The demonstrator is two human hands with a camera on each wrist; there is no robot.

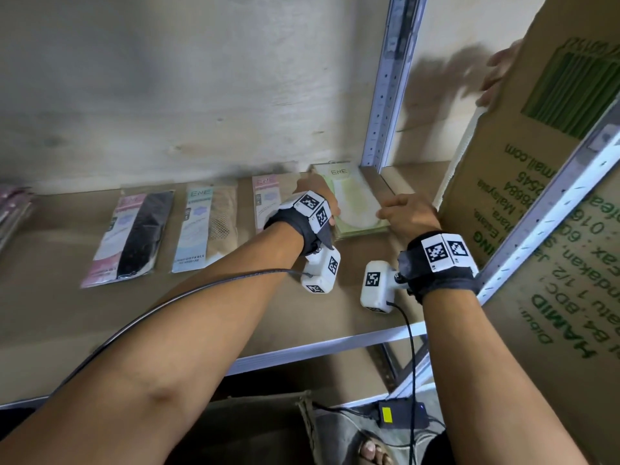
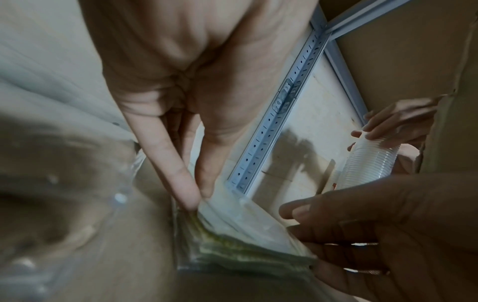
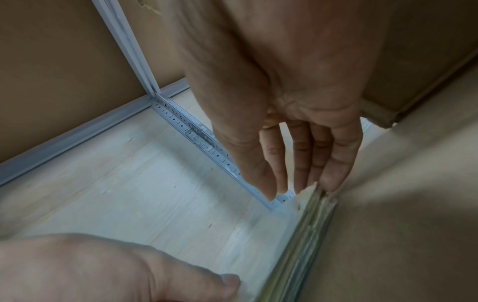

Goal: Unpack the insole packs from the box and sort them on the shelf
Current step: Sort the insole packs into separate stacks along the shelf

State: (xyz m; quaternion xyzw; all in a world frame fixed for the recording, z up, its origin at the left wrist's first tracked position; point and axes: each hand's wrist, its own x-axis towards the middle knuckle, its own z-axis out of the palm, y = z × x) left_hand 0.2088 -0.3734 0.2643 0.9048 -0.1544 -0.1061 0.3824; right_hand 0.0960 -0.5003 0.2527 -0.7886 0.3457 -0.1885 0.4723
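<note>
A stack of green insole packs (image 1: 352, 199) lies flat at the right end of the wooden shelf (image 1: 235, 313), by the metal upright (image 1: 385, 95). My left hand (image 1: 322, 199) lies along the stack's left side, its straight fingertips (image 2: 191, 194) touching the edge of the green stack (image 2: 245, 241). My right hand (image 1: 399, 209) is at the right side, straight fingers (image 3: 323, 179) against the edge of the green stack (image 3: 305, 235). Neither hand grips a pack. To the left lie a pink pack (image 1: 265, 203), a blue-and-beige pack (image 1: 206, 226) and a pink-and-black pack (image 1: 129, 236).
A large printed cardboard box (image 1: 536, 162) stands at the right of the shelf. Another person's hand (image 1: 500, 72) holds its flap, and holds a stack of clear plastic cups (image 2: 367, 163). More pink packs (image 1: 13, 209) sit far left. A power adapter (image 1: 402, 414) lies on the floor below.
</note>
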